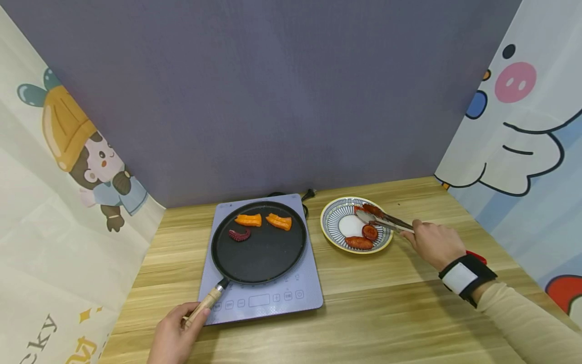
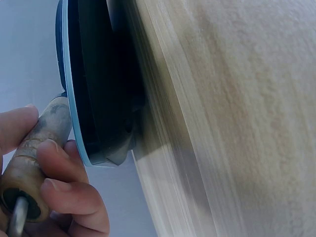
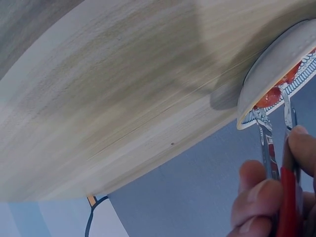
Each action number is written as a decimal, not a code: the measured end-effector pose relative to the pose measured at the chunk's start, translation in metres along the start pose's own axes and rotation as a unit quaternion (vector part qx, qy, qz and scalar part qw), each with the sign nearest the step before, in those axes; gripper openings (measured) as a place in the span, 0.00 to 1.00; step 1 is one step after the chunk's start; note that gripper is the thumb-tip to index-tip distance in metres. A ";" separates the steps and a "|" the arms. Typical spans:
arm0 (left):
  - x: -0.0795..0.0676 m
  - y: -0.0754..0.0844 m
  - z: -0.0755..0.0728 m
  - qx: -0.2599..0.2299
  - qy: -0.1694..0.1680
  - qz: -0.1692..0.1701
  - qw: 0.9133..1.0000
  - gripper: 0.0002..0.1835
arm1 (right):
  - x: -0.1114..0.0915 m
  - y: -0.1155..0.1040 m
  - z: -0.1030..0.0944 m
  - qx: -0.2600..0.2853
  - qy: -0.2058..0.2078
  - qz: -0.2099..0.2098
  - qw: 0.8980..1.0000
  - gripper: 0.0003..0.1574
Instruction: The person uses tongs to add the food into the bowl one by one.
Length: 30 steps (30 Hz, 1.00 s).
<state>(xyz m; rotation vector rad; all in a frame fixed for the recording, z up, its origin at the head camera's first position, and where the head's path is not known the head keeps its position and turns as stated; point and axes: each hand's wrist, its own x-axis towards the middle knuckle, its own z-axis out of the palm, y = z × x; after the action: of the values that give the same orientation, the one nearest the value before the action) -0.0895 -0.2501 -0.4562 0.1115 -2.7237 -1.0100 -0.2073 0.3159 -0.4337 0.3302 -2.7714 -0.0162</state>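
Note:
My left hand (image 1: 175, 333) grips the wooden handle (image 1: 206, 302) of a flat black frying pan (image 1: 261, 260). In the pan lie two orange pieces of food (image 1: 248, 220) and a small dark red octopus tentacle (image 1: 239, 235). My right hand (image 1: 437, 246) holds metal tongs (image 1: 366, 217) with a red handle (image 3: 290, 205). The tong tips reach into a patterned bowl (image 1: 349, 226), on either side of a reddish piece in the right wrist view. Inside the bowl are a browned sausage (image 1: 359, 242), a round slice (image 1: 370, 232) and a dark piece (image 1: 374, 210) near the tongs.
Under the pan is a light grey induction cooktop (image 1: 309, 290) with touch buttons along its front. A black cord and plug (image 1: 310, 193) lie behind it. A grey-blue panel (image 1: 282, 101) closes off the back of the wooden table (image 1: 368, 313), with printed curtains on both sides.

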 end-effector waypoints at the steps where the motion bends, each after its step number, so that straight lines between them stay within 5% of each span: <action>1: 0.000 0.000 0.000 0.000 0.000 -0.001 1.000 0.14 | 0.000 0.000 0.000 0.000 0.000 0.000 1.000 0.23; 30: -0.001 -0.001 0.000 0.004 -0.002 -0.001 1.000 0.15 | 0.012 -0.020 -0.014 -0.021 0.066 -0.035 0.997 0.24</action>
<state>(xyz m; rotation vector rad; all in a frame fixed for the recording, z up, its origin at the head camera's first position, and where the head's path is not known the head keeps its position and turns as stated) -0.0890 -0.2511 -0.4574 0.1148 -2.7322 -1.0000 -0.2092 0.2940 -0.4175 0.4028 -2.6236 -0.0683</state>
